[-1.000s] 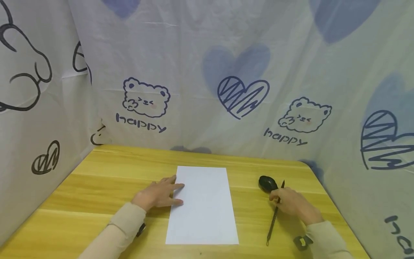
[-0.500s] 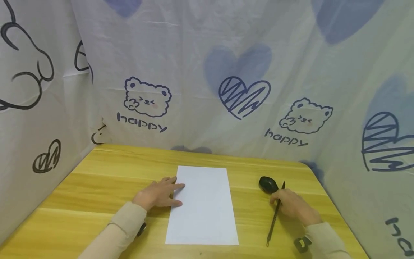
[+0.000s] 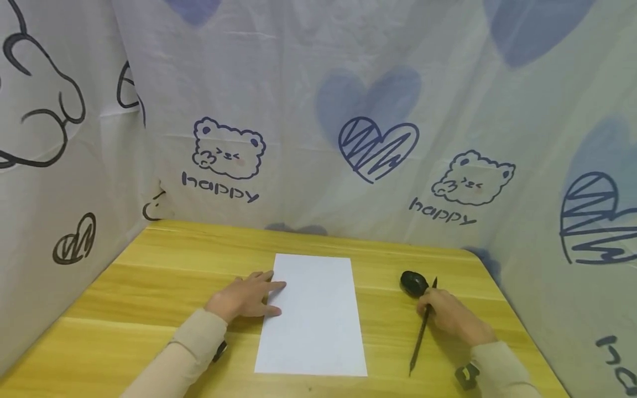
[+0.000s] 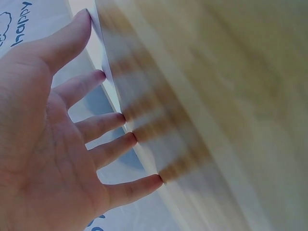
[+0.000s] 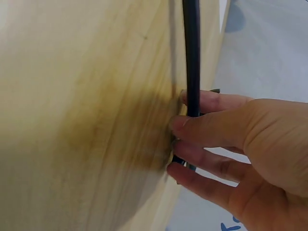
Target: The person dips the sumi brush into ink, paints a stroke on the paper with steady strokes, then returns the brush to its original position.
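Observation:
A white sheet of paper [image 3: 313, 315] lies lengthwise in the middle of the wooden table [image 3: 149, 287]. My left hand [image 3: 244, 298] rests flat on its left edge. In the left wrist view that hand [image 4: 72, 134] has its fingers straight and spread, with the tips on the surface. My right hand [image 3: 448, 318] is to the right of the sheet and holds a thin black pen-like stick [image 3: 418, 345] that slants across the tabletop. The right wrist view shows the thumb and fingers [image 5: 207, 130] curled round the stick's shaft [image 5: 191, 48].
A small black rounded dish [image 3: 413, 282] sits just beyond my right hand, near the stick's far tip. Printed cloth walls [image 3: 348, 110] close in the table at the back and on both sides. The table's right rear corner [image 3: 473, 257] is rounded.
The right hand has shifted slightly on the stick, whose near end has swung a little. The left hand and the paper have stayed put.

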Motion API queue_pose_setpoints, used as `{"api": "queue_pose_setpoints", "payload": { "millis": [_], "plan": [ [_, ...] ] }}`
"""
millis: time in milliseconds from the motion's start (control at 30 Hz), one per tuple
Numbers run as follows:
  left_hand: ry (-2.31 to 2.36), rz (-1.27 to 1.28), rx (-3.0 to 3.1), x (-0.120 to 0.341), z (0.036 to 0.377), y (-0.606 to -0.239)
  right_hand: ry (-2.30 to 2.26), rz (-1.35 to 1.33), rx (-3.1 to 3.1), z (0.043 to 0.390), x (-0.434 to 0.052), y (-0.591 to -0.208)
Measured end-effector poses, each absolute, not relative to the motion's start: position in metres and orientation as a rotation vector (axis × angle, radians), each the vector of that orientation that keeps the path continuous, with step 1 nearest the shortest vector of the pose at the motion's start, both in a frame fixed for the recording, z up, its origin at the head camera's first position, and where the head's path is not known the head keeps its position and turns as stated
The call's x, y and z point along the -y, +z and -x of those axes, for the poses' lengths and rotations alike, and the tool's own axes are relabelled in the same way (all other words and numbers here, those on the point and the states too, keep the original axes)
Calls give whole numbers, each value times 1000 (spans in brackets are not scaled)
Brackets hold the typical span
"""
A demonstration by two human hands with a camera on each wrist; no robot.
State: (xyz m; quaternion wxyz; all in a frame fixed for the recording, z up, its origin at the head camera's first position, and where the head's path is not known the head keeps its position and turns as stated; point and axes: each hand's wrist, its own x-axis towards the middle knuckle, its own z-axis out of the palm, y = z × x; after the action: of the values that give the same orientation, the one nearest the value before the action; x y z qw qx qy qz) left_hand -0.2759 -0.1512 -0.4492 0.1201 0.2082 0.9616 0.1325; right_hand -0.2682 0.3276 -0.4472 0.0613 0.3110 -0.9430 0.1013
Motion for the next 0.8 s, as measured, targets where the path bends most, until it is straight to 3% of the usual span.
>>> {"api": "queue_pose_setpoints", "payload": {
  "millis": [367,800],
  "plan": [
    [391,-609,-2812,151,275,-449,374,-1010,2695,271,-330,-448],
    [385,-607,-2804,150,273,-447,325,-916,2555,272,-323,-413]
  ]
}}
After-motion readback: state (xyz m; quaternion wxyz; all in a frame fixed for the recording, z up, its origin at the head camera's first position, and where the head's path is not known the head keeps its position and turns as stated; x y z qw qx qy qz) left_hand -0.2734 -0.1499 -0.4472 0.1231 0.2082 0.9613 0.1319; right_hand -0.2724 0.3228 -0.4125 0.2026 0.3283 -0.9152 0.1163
